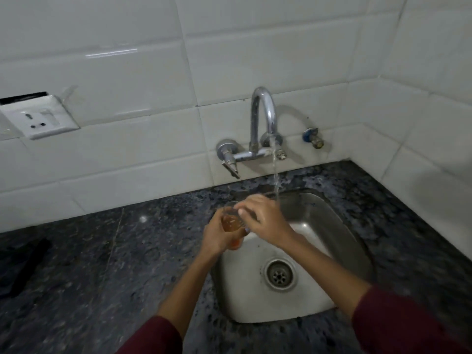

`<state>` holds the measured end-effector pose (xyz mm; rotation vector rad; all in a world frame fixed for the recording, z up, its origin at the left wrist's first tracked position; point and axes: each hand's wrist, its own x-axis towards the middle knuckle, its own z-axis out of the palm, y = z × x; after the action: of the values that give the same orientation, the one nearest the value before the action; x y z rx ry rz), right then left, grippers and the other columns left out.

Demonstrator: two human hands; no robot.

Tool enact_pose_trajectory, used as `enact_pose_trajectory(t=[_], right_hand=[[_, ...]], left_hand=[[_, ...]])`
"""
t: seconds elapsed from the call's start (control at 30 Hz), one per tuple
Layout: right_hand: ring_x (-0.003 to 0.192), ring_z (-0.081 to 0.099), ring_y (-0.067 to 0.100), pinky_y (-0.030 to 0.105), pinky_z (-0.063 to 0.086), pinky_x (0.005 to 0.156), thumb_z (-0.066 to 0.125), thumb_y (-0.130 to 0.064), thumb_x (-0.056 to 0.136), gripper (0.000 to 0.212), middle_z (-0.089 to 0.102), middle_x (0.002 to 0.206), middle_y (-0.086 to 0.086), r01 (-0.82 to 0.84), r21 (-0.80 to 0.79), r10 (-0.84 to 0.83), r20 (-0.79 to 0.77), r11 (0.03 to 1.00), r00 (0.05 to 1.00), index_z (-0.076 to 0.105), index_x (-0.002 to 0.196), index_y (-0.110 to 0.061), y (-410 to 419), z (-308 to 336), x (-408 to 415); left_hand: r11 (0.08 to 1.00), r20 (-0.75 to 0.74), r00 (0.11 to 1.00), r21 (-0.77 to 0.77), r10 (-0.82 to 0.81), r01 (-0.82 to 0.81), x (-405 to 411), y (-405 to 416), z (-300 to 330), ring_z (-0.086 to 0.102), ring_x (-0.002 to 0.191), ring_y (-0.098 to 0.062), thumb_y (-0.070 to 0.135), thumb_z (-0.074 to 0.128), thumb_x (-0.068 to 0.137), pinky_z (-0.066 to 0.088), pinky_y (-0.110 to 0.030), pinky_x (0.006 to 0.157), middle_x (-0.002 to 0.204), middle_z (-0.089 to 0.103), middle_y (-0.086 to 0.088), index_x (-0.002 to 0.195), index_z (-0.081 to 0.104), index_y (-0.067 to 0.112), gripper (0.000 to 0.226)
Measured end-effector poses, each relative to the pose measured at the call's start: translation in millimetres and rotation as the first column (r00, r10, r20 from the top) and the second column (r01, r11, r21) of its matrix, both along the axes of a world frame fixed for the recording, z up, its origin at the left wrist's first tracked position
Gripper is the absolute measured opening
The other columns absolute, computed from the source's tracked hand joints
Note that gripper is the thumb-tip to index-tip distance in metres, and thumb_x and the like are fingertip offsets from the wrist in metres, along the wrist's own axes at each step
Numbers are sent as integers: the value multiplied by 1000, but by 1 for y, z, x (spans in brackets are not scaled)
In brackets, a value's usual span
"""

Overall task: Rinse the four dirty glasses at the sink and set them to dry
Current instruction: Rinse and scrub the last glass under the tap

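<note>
Your left hand (215, 235) grips the glass (232, 221) (amber liquid inside), hiding its base. Your right hand (264, 221) pinches its blurred rim.

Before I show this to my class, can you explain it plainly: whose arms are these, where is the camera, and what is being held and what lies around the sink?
There is no machine here. The single picture comes from a camera worn on a person's head, looking forward and down, so the two arms in dark red sleeves are that person's own. The left hand grips a small glass with brownish liquid in it, at the left edge of a steel sink. The right hand reaches over the glass, its fingers at the rim. Water runs from the curved tap on the white tiled wall and falls behind the hands, not into the glass. The sink sits in a dark speckled counter. A wall socket is at the far left, and a dark blurred object lies at the counter's left edge.
</note>
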<state>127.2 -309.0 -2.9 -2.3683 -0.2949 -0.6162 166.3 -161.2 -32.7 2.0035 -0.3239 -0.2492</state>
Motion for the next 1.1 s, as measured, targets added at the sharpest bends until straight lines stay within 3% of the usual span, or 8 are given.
enact_pose_trajectory(t=[0.2,0.37,0.53,0.63,0.73,0.9,0.97,1.1], right_hand=[[97,61,21,38,26,108,39,-37,91,34,71,95,4,64,-251,-136,-279,966,951,65,102,-17,-42,-10,-23],[89,67,24,42,52,86,55,-19,89,17,74,91,10,298,183,-215,-370,937,904,72,93,-14,-53,1,-13],[95,67,18,39,53,92,53,-20,92,20,73,98,5,334,432,-116,-456,838,882,72,99,-16,-43,10,-8],[100,67,13,28,52,91,54,-22,93,23,72,104,6,83,317,57,-407,945,911,61,111,-10,-40,-8,-19],[83,69,3,21,54,78,52,-12,93,14,73,92,5,61,271,63,-425,961,903,59,104,-7,-42,-14,-16],[73,69,12,16,55,64,57,-3,88,14,71,85,10,312,641,107,-527,701,843,64,99,1,-28,13,5],[93,69,18,29,57,84,54,-7,91,19,72,102,12,205,545,115,-495,813,861,63,108,-3,-24,4,1],[104,63,23,39,37,108,46,-13,92,21,70,108,6,-111,-184,54,-292,977,955,60,105,-4,-47,-26,-12]], left_hand=[[978,-47,978,-50,-205,203,1,-51,-6,64,89,-9,30,79,55,51,-14,74,102,67,0,118,52,25,69],[949,-116,986,-304,-119,79,7,-67,-16,60,99,-11,22,85,67,51,-30,85,111,60,4,120,49,25,64],[819,-281,959,-557,-28,-139,5,-63,-14,66,83,-21,24,78,73,53,-29,64,94,70,-7,94,65,16,26],[747,-578,812,-574,-79,-335,16,-58,-14,64,55,-17,29,64,87,48,-24,42,72,65,-7,86,62,14,15],[805,-734,664,-475,-140,-356,22,-58,-17,66,66,-20,39,58,90,51,-27,51,81,68,-9,95,63,14,25],[584,-559,826,-648,71,-489,19,-77,-19,61,67,-18,18,57,93,52,-30,61,81,63,-9,85,60,16,8],[614,-622,777,-576,98,-539,26,-76,-14,59,55,-17,21,54,94,51,-25,50,73,61,-7,81,58,15,15],[743,-868,485,-394,-107,-541,42,-69,-7,63,53,-25,36,49,96,52,-34,38,78,62,-17,96,54,8,29]])
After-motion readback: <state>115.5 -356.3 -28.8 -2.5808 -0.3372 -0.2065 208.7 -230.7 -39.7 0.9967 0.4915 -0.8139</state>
